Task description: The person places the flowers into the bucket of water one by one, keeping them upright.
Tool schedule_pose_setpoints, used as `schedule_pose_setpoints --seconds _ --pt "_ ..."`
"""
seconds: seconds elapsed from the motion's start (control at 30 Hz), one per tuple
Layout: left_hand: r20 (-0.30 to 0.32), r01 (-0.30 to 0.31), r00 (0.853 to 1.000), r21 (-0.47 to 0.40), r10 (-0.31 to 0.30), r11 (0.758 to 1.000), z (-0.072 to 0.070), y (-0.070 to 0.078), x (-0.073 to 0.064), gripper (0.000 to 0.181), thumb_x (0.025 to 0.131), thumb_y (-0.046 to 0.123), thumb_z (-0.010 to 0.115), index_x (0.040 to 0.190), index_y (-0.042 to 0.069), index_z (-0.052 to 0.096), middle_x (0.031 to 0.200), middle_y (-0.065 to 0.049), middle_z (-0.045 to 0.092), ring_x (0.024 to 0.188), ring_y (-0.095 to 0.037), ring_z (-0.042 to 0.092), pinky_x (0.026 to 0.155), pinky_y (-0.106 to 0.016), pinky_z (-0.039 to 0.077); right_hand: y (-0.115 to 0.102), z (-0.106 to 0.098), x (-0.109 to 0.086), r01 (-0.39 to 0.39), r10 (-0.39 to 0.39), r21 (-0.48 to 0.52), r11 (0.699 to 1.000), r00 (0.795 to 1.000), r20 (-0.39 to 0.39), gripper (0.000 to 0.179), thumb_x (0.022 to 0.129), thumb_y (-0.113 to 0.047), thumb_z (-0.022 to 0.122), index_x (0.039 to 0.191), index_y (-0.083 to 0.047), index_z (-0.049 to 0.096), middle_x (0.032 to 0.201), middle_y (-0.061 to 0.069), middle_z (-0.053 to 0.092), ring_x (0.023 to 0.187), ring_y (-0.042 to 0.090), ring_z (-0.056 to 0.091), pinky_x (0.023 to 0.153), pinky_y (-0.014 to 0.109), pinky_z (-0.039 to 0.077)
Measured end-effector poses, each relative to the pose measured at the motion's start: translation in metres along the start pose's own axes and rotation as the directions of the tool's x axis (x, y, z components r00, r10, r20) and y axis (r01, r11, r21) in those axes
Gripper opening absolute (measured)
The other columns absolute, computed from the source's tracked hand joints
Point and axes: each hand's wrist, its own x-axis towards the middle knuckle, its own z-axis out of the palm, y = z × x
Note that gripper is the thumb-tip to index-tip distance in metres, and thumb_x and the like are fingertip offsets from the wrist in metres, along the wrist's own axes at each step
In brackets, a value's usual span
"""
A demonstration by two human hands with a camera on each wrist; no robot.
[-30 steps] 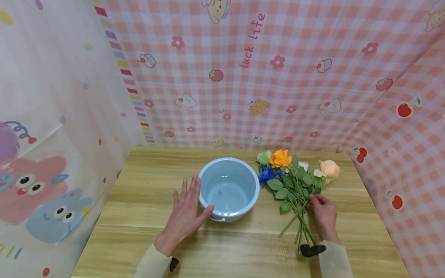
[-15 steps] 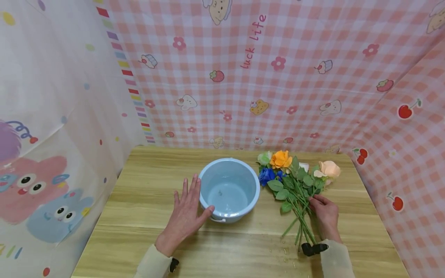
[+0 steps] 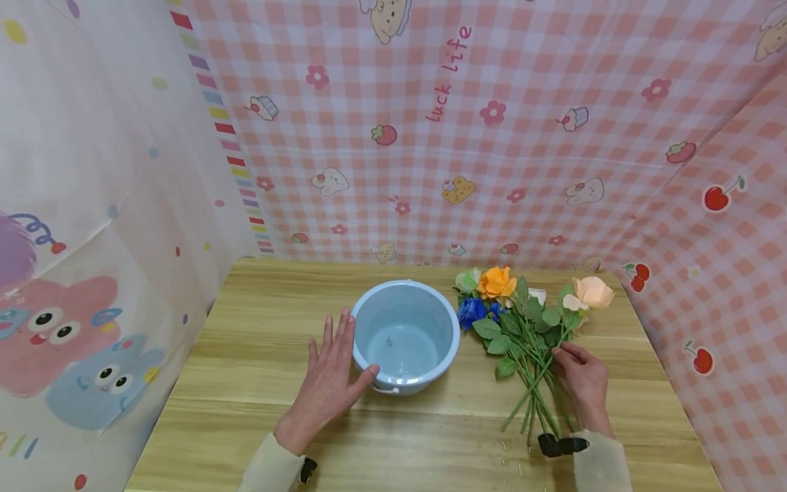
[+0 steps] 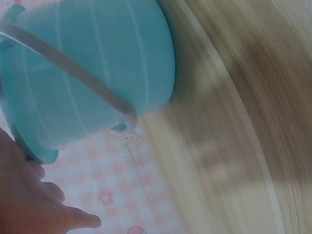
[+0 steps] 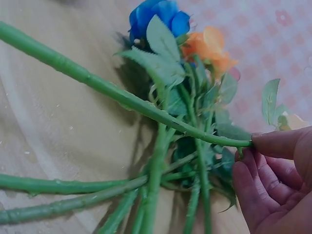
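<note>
In the head view a light blue bucket [image 3: 406, 380] stands mid-table, its handle hanging down the near side. My left hand [image 3: 328, 383] rests on its left rim with fingers spread straight and thumb along the near edge. To the right, my right hand [image 3: 585, 384] pinches a green stem [image 5: 122, 101] between thumb and fingers. That stem leads up to a peach rose [image 3: 594, 292]. Under and beside it lies a bunch of leafy stems [image 3: 535, 393] with an orange rose [image 3: 496, 282], a blue rose [image 3: 472, 313] and a pale green rose [image 3: 467, 279].
Water drops [image 3: 505, 444] dot the wooden table [image 3: 277, 294] near the stem ends. A pink checkered cloth [image 3: 430, 171] hangs along the back and right, and a white patterned cloth [image 3: 123, 205] on the left.
My right hand has shifted slightly right and nearer, drawing the peach rose rightward and a little up from the bunch. The left hand and the bucket have stayed put.
</note>
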Motion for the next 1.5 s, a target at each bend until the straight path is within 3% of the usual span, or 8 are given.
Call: schedule_pose_setpoints --seconds 0.17,0.47,0.77,1.17,1.5 --pt "0.002 0.004 1.000 -0.007 -0.004 1.000 0.000 0.000 0.000 0.097 0.100 0.061 0.052 0.166 0.005 0.009 0.174 -0.007 0.001 0.158 -0.038 -0.003 0.117 -0.074 0.007 -0.009 -0.001 -0.006 0.034 -0.034 0.026 0.999 0.999 -0.028 0.042 0.097 -0.011 0.072 0.131 0.010 0.061 0.078 -0.017 0.072 0.070 -0.004 0.067 0.068 0.015 0.057" --pt "-0.008 -0.008 1.000 -0.011 0.008 1.000 0.000 0.000 0.000 0.097 0.100 0.060 0.052 0.166 0.005 0.009 0.174 -0.007 0.002 0.158 -0.038 -0.001 0.117 -0.075 0.008 -0.029 0.002 -0.016 0.084 -0.073 0.181 0.980 0.995 -0.070 0.041 0.096 -0.003 0.071 0.131 0.014 0.059 0.075 -0.018 0.069 0.070 -0.003 0.068 0.068 0.014 0.058" --pt "-0.018 -0.013 1.000 -0.015 0.013 1.000 0.000 0.000 0.000 0.095 0.100 0.059 0.053 0.166 0.004 0.012 0.174 -0.008 0.003 0.158 -0.040 0.002 0.117 -0.076 0.009 -0.048 0.006 -0.030 0.203 -0.186 0.137 0.970 0.974 -0.126 0.040 0.096 -0.010 0.073 0.127 0.014 0.063 0.076 -0.020 0.069 0.067 -0.002 0.069 0.063 0.012 0.055" --pt "-0.011 0.000 1.000 -0.002 0.000 1.000 0.001 0.000 0.000 0.096 0.100 0.061 0.051 0.166 0.005 0.011 0.174 -0.008 0.003 0.158 -0.039 0.000 0.117 -0.076 0.012 -0.074 0.014 -0.047 0.317 -0.277 0.326 0.891 0.947 -0.162 0.020 0.091 -0.002 0.076 0.110 0.005 0.074 0.078 -0.009 0.075 0.068 0.001 0.071 0.065 0.014 0.057" --pt "-0.012 -0.009 1.000 -0.016 0.009 1.000 0.001 -0.001 0.000 0.096 0.100 0.059 0.053 0.166 0.005 0.010 0.174 -0.009 0.003 0.158 -0.039 0.000 0.117 -0.076 0.010 -0.093 0.021 -0.060 0.342 -0.300 0.372 0.863 0.939 -0.166 0.017 0.090 -0.003 0.078 0.106 0.002 0.075 0.087 -0.004 0.075 0.076 0.005 0.072 0.068 0.017 0.059"
